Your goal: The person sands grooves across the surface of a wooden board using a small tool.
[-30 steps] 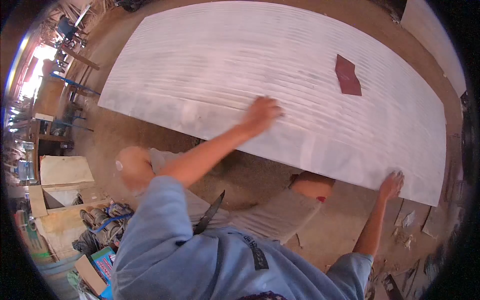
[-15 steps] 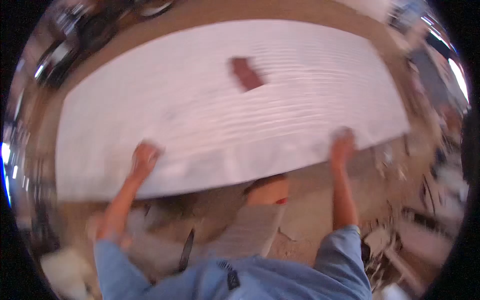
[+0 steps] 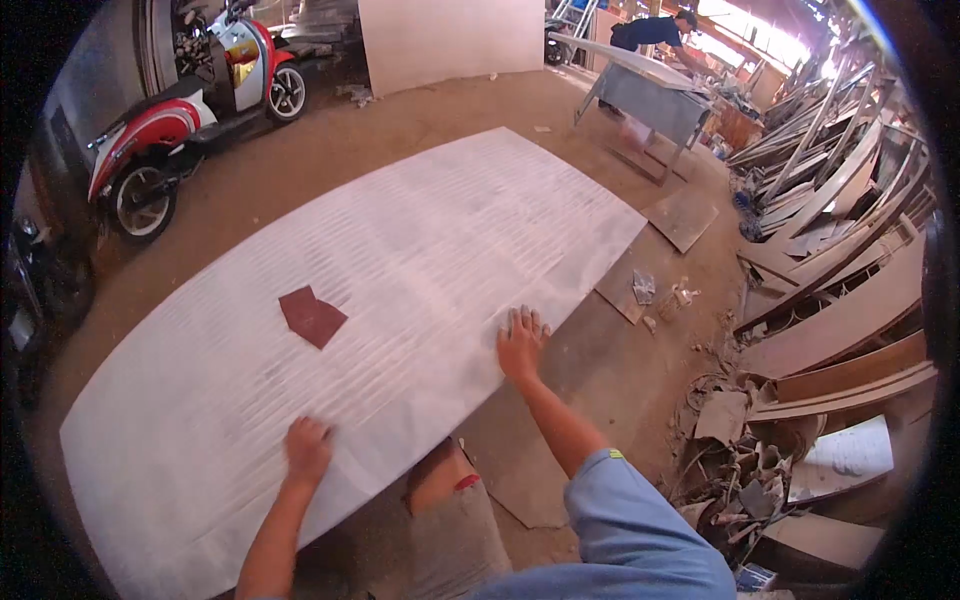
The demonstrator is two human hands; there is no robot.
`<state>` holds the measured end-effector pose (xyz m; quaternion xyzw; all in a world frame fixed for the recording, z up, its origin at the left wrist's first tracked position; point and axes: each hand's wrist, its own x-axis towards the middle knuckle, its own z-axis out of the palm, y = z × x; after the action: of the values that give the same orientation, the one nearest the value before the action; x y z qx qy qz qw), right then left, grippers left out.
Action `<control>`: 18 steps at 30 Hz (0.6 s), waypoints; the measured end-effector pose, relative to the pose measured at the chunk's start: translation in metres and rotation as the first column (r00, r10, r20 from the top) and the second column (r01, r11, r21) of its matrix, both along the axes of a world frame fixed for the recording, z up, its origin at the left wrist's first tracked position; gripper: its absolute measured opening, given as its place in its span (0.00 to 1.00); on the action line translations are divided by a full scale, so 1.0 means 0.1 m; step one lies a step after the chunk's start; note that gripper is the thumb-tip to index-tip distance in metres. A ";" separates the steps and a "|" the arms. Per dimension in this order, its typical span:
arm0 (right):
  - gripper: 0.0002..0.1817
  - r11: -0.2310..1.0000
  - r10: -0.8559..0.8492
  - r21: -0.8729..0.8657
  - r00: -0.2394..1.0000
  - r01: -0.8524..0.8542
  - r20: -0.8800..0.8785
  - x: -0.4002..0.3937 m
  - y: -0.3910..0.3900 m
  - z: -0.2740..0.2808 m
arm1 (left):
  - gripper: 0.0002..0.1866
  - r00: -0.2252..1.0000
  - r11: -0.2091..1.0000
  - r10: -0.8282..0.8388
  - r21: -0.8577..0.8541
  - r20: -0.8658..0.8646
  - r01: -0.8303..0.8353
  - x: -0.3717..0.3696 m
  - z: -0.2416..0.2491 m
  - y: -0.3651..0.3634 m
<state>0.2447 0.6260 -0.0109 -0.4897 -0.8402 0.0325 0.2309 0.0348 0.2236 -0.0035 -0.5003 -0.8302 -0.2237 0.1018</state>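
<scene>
A long white panel [image 3: 420, 270] with fine ridges lies in front of me, pale with dust. My right hand [image 3: 522, 345] rests on its near edge, fingers stretched out and dusty at the tips. Farther left, my left hand [image 3: 308, 450] is over the near part of the panel, slightly blurred, its fingers curled in. Whatever it may hold is hidden. A folded dark red sheet of sandpaper [image 3: 313, 317] lies on the panel, beyond my left hand.
A red and white scooter [image 3: 190, 120] stands at the back left. At the far right a person [image 3: 650, 35] leans over a grey table [image 3: 655, 100]. Boards and wood scraps [image 3: 840, 330] are piled along the right side. A white sheet [image 3: 455, 45] stands at the back.
My view has swung to the right and up, bringing in the scooter, the far table and the wood pile. Both hands stay at the panel's near side, with the right hand's fingers now plainly stretched out.
</scene>
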 end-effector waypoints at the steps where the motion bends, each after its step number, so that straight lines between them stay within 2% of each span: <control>1: 0.27 1.000 -0.003 0.006 1.000 0.003 -0.013 -0.01 0.00 0.01 | 0.04 0.996 0.999 -0.031 0.014 -0.078 0.032 -0.12 -0.04 -0.47; 4: 0.28 0.999 -0.032 0.014 0.999 0.032 0.006 -0.03 0.01 0.00 | 0.07 0.999 0.999 0.020 0.035 -0.038 -0.019 -0.23 0.14 -1.48; 7: 0.28 0.998 -0.055 0.034 0.998 0.054 0.027 -0.01 0.00 0.00 | 0.07 0.997 0.999 0.013 0.038 -0.080 -0.009 -0.21 0.16 -1.33; 9: 0.28 0.999 -0.045 0.020 0.997 0.044 0.056 -0.02 0.00 0.01 | 0.07 0.998 0.992 -0.055 0.109 -0.019 0.056 -0.15 0.08 -0.74; 10: 0.28 0.998 -0.058 0.021 0.997 0.056 0.056 -0.02 0.03 0.01 | 0.07 0.998 0.997 -0.059 0.047 -0.011 0.059 -0.17 -0.14 -0.36; 11: 0.29 0.999 -0.047 0.018 0.997 0.046 0.054 -0.01 0.02 -0.01 | 0.06 0.997 0.993 -0.071 0.091 0.018 0.069 0.00 -0.05 0.17; 12: 0.29 0.999 -0.038 0.016 0.998 0.037 0.048 -0.01 0.02 -0.01 | 0.03 0.986 0.979 -0.160 0.138 0.051 0.151 0.14 0.13 0.67; 13: 0.29 0.999 -0.051 0.018 0.998 0.050 0.048 -0.01 0.03 0.00 | 0.03 0.989 0.974 -0.141 0.174 -0.052 0.148 0.21 0.03 1.18; 14: 0.29 0.999 -0.038 -0.003 0.999 0.039 0.038 0.00 0.03 0.01 | 0.03 0.988 0.976 -0.151 0.161 0.028 0.145 0.28 -0.03 1.64; 15: 0.30 0.999 -0.027 -0.022 0.999 0.028 0.026 0.00 0.03 0.03 | 0.03 0.988 0.976 -0.148 0.165 0.039 0.140 0.35 -0.02 2.07; 17: 0.30 0.999 -0.032 -0.038 0.999 0.032 0.003 0.01 0.02 0.03 | 0.04 0.987 0.975 -0.150 0.171 0.049 0.140 0.46 0.04 2.47; 18: 0.30 0.998 -0.025 -0.054 0.999 0.024 -0.021 0.01 0.02 0.03 | 0.04 0.992 0.988 -0.113 0.110 0.061 0.105 0.48 0.07 2.56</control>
<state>0.2460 0.6279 -0.0079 -0.5056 -0.8303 0.0577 0.2270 0.0832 0.4794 0.0032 -0.5310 -0.7915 -0.2895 0.0880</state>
